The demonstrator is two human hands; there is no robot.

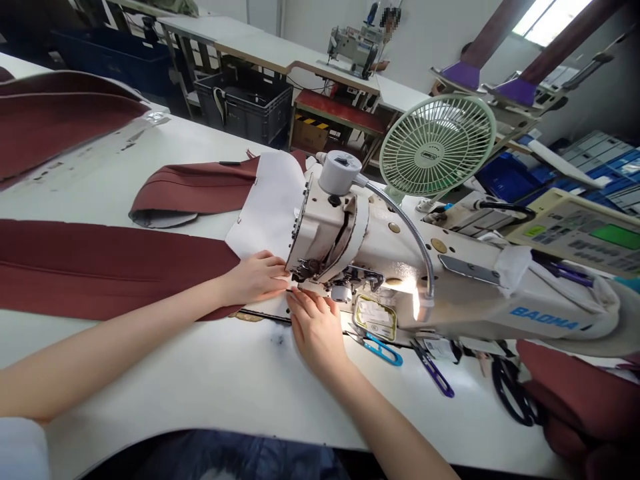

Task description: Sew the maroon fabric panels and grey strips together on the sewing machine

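My left hand (256, 277) lies at the needle area of a sewing machine (327, 230), fingers stretched forward beside the end of a long maroon fabric panel (125, 270). My right hand (317, 327) rests on the machine bed just in front of the needle, its fingers laid out and slightly bent. A small dark edge shows between both sets of fingertips; what lies beneath them is hidden. Behind my left hand a white sheet (273, 193) stands against the machine head, partly covering a curved maroon piece (200, 190).
Right of my right hand are a small tray (375, 317), blue thread snips (383, 350), purple snips (435, 370) and black scissors (513, 393). A lit lamp (423, 303) hangs near the needle. A green fan (437, 147) stands behind the machine. More maroon fabric (580, 387) lies right.
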